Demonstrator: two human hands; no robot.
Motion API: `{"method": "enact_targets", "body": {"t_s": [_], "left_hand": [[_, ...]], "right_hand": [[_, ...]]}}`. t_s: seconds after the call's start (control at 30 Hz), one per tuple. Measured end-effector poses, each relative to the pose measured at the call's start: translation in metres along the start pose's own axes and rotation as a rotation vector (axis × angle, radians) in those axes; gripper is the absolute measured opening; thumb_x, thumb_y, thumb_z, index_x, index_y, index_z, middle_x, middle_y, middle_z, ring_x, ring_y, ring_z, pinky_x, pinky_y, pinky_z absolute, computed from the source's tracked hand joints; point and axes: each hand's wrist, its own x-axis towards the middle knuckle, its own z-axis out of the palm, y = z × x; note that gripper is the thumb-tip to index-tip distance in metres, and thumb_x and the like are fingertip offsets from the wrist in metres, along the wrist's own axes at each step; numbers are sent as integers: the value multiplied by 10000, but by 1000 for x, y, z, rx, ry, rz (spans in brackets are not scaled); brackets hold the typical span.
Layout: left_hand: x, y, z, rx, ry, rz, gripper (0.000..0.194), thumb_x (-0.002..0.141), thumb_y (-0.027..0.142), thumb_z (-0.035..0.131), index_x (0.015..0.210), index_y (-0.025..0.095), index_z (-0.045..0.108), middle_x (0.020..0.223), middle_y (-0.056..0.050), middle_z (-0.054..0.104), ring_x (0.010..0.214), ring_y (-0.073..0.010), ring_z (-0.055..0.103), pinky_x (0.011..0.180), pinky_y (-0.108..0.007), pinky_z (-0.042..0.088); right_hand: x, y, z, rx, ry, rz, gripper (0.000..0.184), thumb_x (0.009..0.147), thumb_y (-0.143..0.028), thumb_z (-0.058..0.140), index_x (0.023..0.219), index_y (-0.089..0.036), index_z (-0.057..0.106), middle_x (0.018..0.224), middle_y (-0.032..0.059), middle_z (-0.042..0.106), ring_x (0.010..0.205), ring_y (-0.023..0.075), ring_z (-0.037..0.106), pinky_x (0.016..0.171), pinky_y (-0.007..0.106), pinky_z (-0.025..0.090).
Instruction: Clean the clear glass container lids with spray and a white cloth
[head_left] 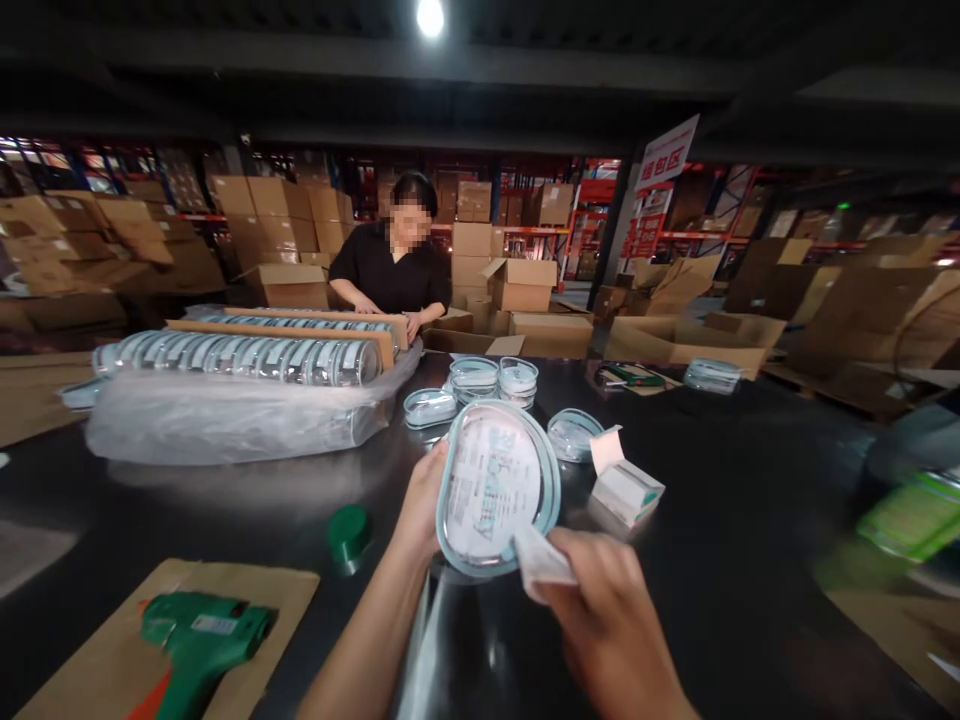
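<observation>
My left hand (pixel 421 500) grips the left rim of an oval container lid (pixel 495 488) with a pale blue-green edge and a printed paper insert, held tilted above the black table (pixel 225 510). Closed at the lid's lower right edge, my right hand (pixel 607 610) pinches a white slip of paper (pixel 541 562). A small open white carton (pixel 624 488) lies just right of the lid.
Several more lids and glass containers (pixel 487 382) sit behind. A long row of stacked lids (pixel 247 358) lies on plastic wrap at left. A green tape roll (pixel 349 535) and green tool (pixel 199 640) on cardboard are near me. A person in black (pixel 390 265) works opposite, with cardboard boxes around.
</observation>
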Motion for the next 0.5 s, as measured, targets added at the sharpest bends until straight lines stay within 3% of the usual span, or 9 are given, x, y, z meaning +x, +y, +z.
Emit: {"method": "enact_targets", "body": {"t_s": [0.2, 0.33, 0.5], "left_hand": [[-5, 3, 6, 35, -18, 10, 318, 623, 312, 814, 837, 117, 681, 695, -35, 715, 620, -191, 654, 612, -279, 518], [-6, 8, 7, 23, 25, 28, 297, 584, 304, 818, 765, 122, 668, 560, 14, 662, 474, -131, 576, 493, -231, 471], [-6, 10, 3, 6, 70, 32, 293, 517, 296, 830, 671, 133, 641, 494, 34, 617, 451, -134, 557, 484, -241, 472]], "right_hand": [[10, 9, -7, -49, -10, 99, 270, 911, -108, 402, 810, -202, 633, 951, 102, 591, 821, 229, 516, 676, 364, 415], [0, -24, 6, 69, 47, 70, 242, 926, -165, 426, 850, -238, 644, 967, 61, 627, 825, 213, 545, 727, 368, 446], [-10, -60, 29, 109, 51, 79, 233, 917, -177, 429, 845, -248, 638, 971, 29, 659, 822, 205, 571, 778, 373, 468]]}}
